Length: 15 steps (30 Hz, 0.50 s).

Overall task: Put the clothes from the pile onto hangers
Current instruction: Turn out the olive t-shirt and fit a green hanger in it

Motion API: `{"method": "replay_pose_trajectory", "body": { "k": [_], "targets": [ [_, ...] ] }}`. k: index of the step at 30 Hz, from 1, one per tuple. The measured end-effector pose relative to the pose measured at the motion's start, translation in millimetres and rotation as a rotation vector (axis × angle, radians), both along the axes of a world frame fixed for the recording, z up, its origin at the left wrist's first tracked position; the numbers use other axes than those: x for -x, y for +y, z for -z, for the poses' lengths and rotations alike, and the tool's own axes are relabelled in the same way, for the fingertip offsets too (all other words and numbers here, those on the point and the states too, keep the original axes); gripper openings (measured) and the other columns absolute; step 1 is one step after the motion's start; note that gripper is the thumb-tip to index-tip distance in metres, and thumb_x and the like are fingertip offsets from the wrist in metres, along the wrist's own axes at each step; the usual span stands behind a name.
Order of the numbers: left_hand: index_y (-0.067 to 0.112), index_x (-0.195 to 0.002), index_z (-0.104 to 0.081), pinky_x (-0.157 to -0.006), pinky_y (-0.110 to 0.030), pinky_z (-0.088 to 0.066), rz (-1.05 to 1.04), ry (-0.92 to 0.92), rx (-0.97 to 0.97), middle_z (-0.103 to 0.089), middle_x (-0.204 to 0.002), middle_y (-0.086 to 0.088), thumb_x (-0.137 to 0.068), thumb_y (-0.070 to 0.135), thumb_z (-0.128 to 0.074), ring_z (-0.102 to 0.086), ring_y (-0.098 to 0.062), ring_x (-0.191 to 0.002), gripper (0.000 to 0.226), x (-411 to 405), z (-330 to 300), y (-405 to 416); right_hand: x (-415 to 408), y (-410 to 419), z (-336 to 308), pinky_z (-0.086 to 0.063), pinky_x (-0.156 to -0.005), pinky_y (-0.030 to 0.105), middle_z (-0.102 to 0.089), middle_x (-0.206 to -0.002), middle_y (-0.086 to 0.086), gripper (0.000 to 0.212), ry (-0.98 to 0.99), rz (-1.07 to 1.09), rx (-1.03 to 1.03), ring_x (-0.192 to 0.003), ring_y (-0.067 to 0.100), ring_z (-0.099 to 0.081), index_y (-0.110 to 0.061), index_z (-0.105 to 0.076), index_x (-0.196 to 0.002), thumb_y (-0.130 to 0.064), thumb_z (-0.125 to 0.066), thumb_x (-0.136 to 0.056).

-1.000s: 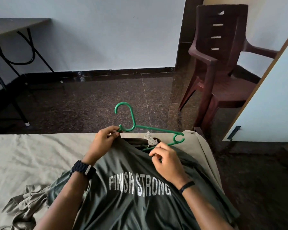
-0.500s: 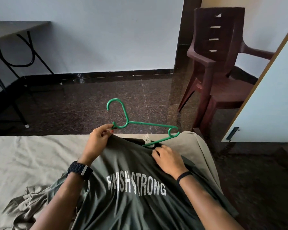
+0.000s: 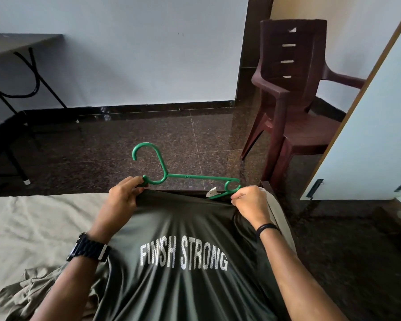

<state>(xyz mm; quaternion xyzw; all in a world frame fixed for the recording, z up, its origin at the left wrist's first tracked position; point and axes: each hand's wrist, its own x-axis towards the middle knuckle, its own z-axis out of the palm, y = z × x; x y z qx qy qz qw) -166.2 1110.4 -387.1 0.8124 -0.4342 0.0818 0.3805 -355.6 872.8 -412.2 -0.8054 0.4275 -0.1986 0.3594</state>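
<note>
Best done by drawing the dark green T-shirt (image 3: 183,239), lying at the bed's (image 3: 33,228) far right corner, evenly over both hanger arms. Left hand (image 3: 123,198) pinching collar fabric at the green hanger's (image 3: 190,178) neck; right hand (image 3: 249,200) clamping cloth at its right end. Hook free beyond, over the floor.

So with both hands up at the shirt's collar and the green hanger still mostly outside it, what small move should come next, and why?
Probably pull the collar edge held by the right hand out over the hanger's right end. The left hand grips the dark green T-shirt at the hanger's neck, while the arm and its end loop still lie bare beyond the fabric, so that shoulder looks not yet seated.
</note>
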Motion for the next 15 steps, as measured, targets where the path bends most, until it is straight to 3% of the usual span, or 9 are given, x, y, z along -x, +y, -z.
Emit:
{"method": "replay_pose_trajectory", "body": {
  "k": [2,7,9,12,15],
  "targets": [
    [0.005,-0.095,-0.066,-0.07,-0.006,-0.036,0.027,-0.021,-0.008,-0.058,-0.083,0.004,-0.084,-0.016,-0.055,-0.053,-0.006,-0.077,0.025,-0.8,-1.8,1.0,-2.8,2.0,3.1,-0.041,-0.077,0.014,-0.073,-0.085,0.006,0.018,-0.04,0.05,-0.086,-0.084,0.015,-0.065,-0.009,-0.078,-0.083,0.003,-0.066,-0.075],
    [0.013,-0.096,-0.064,-0.071,-0.005,-0.037,0.051,-0.018,0.023,-0.058,-0.085,0.012,-0.085,-0.016,-0.053,-0.053,0.008,-0.082,0.033,4.4,-9.7,-0.5,-11.0,7.9,6.7,-0.048,-0.073,0.026,-0.071,-0.073,0.007,0.008,-0.208,0.252,-0.217,-0.079,0.022,-0.066,-0.009,-0.074,-0.072,-0.002,-0.069,-0.074],
    [0.021,-0.098,-0.061,-0.073,-0.009,-0.039,0.055,-0.014,0.038,-0.059,-0.09,0.01,-0.085,-0.016,-0.053,-0.055,0.003,-0.083,0.04,5.8,-10.5,-0.7,-11.0,7.7,2.5,-0.045,-0.068,0.027,-0.067,-0.066,0.006,0.01,-0.215,0.289,-0.206,-0.074,0.024,-0.063,-0.007,-0.07,-0.069,0.001,-0.066,-0.073],
    [0.013,-0.103,-0.065,-0.077,-0.025,-0.046,0.046,-0.02,0.028,-0.058,-0.085,0.003,-0.086,-0.016,-0.051,-0.055,-0.006,-0.08,0.037,6.0,-8.5,0.8,-7.3,2.6,-3.2,-0.04,-0.063,0.024,-0.058,-0.058,-0.002,0.021,-0.212,0.297,-0.193,-0.067,0.019,-0.055,-0.015,-0.062,-0.062,0.005,-0.061,-0.07],
    [0.006,-0.107,-0.066,-0.073,-0.028,-0.045,0.013,-0.042,-0.004,-0.055,-0.082,0.003,-0.085,-0.017,-0.05,-0.054,-0.01,-0.076,0.036,8.5,-8.8,4.6,-1.2,-5.3,-7.8,-0.053,-0.068,0.031,-0.063,-0.059,-0.002,0.031,-0.179,0.214,-0.166,-0.066,0.019,-0.06,-0.022,-0.061,-0.054,0.006,-0.06,-0.066]
  ]
}}
